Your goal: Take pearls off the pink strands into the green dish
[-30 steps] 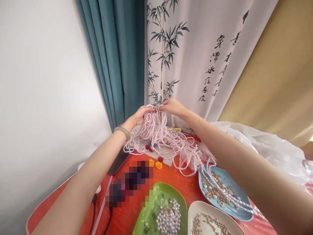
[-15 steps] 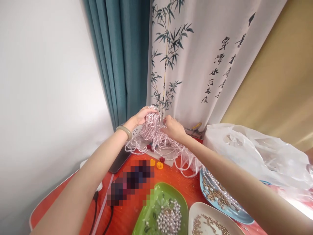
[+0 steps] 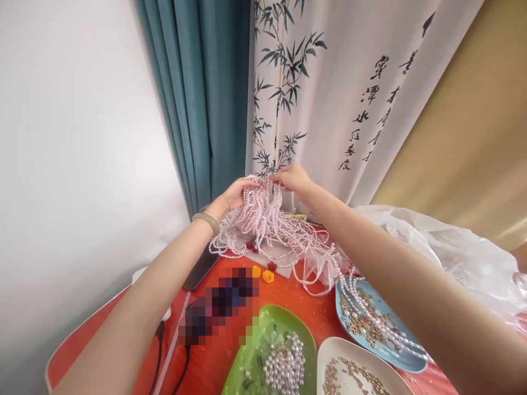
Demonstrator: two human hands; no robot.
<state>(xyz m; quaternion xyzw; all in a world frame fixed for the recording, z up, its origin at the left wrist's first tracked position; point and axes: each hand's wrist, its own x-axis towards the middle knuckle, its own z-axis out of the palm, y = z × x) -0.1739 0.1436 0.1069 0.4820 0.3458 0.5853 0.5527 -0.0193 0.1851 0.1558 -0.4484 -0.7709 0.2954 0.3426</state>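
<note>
**Pearl strands lifted over a red counter**

At centre frame, the left hand (image 3: 236, 193) cups a bundle of pink pearl strands (image 3: 263, 219), fingers curled under it. The right hand (image 3: 291, 178) pinches the top loops shut, likely to separate them. Loose ends trail to the counter (image 3: 296, 299) and across a blue dish (image 3: 373, 321) at lower right. Half a second earlier, the right hand sat lower, against the bundle's side.
</note>
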